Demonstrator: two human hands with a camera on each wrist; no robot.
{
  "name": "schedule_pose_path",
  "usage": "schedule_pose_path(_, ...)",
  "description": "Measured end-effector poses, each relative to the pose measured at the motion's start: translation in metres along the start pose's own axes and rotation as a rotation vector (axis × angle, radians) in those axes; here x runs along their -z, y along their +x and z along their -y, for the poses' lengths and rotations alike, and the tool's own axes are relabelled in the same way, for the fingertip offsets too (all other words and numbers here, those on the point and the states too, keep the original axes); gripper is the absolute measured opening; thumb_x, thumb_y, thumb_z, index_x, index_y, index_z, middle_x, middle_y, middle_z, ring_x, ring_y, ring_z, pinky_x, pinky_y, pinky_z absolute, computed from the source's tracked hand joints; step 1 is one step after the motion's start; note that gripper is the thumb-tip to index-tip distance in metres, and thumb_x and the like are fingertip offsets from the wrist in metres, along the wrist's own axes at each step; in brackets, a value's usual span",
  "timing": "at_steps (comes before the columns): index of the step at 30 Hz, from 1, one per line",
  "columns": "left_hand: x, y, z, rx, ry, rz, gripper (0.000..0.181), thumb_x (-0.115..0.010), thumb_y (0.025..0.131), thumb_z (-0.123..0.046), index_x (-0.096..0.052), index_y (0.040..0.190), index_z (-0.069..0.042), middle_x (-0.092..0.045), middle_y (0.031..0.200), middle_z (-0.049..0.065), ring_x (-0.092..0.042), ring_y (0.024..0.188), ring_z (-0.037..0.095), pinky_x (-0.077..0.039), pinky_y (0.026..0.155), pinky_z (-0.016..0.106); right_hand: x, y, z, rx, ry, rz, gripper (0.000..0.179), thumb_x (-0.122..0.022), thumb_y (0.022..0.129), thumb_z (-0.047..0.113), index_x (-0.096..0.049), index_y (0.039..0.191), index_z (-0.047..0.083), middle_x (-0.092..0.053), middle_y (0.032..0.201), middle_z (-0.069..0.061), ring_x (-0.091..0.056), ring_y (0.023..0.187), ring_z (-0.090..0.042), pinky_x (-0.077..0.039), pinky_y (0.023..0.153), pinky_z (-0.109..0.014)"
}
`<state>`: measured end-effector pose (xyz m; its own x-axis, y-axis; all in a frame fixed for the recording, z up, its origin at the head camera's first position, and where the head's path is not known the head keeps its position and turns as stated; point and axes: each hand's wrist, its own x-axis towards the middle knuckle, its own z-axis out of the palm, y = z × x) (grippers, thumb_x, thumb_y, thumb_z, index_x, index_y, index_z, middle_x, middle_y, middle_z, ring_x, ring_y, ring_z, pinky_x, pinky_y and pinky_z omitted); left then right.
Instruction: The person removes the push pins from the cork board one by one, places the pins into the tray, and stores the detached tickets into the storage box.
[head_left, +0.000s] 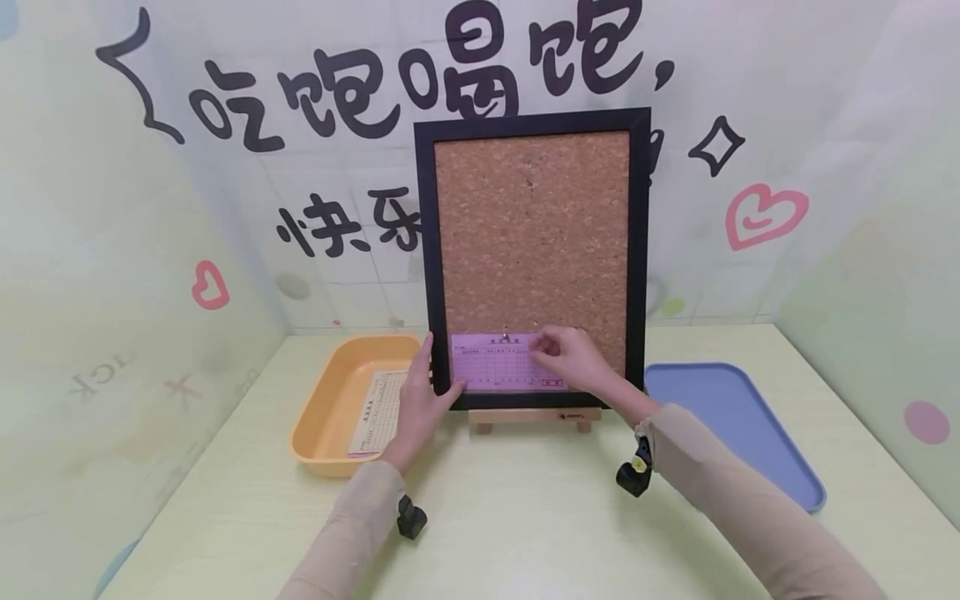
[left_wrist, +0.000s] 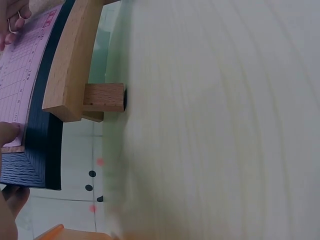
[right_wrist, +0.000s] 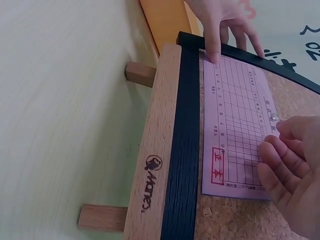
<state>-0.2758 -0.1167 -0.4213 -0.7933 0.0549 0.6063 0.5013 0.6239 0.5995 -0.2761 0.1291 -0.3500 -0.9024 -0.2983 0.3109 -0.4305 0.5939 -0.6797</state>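
A cork board in a black frame leans upright on a small wooden easel. My left hand grips its lower left edge, thumb in front over the corner of a pink printed form and fingers behind. The form lies flat against the bottom of the cork. A small pushpin stands at the middle of the form's top edge. Close beside that pin is my right hand, in front of the form's right part with fingers curled; whether something small is between the fingertips is hidden.
An orange tray holding a printed form sits on the table left of the board. On the right lies a flat blue tray. Behind the board rises a wall with black lettering.
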Motion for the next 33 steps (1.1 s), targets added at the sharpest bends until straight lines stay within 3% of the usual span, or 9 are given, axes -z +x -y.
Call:
schedule_pose_path(11, 0.0, -0.001, -0.001, 0.032, -0.013, -0.009, 0.087, -0.075, 0.073, -0.011, -0.025, 0.143, -0.009, -0.038, 0.139, 0.015, -0.051, 0.106, 0.03, -0.051, 0.083, 0.037, -0.016, 0.009, 0.008, -0.006, -0.033, -0.129, 0.012, -0.064, 0.082, 0.011, -0.066, 0.092, 0.005, -0.065, 0.078, -0.004, -0.056, 0.065, -0.012, -0.047, 0.057, -0.023)
schedule_pose_path(21, -0.001, -0.002, 0.0, 0.019, -0.022, -0.016, 0.086, -0.076, 0.072, -0.011, -0.026, 0.143, -0.009, -0.039, 0.138, 0.015, -0.053, 0.101, 0.03, -0.052, 0.08, 0.036, -0.034, 0.013, 0.011, 0.067, -0.107, -0.283, 0.008, -0.065, 0.08, 0.009, -0.066, 0.086, 0.004, -0.062, 0.068, -0.002, -0.053, 0.057, -0.01, -0.046, 0.053, -0.022)
schedule_pose_path(26, 0.001, -0.002, 0.0, 0.026, -0.017, -0.025, 0.086, -0.076, 0.072, -0.011, -0.026, 0.142, -0.008, -0.039, 0.138, 0.015, -0.053, 0.101, 0.03, -0.052, 0.08, 0.036, -0.043, 0.016, 0.011, 0.117, -0.13, -0.321, 0.008, -0.065, 0.081, 0.01, -0.066, 0.086, 0.004, -0.061, 0.067, -0.002, -0.052, 0.056, -0.009, -0.045, 0.051, -0.021)
schedule_pose_path(33, 0.001, 0.0, -0.001, 0.011, -0.031, -0.006, 0.087, -0.076, 0.072, -0.011, -0.025, 0.143, -0.01, -0.038, 0.139, 0.015, -0.052, 0.106, 0.029, -0.051, 0.082, 0.035, -0.051, 0.019, 0.009, 0.144, -0.161, -0.426, 0.005, -0.066, 0.079, 0.008, -0.066, 0.081, 0.004, -0.061, 0.063, -0.002, -0.051, 0.052, -0.009, -0.041, 0.047, -0.021)
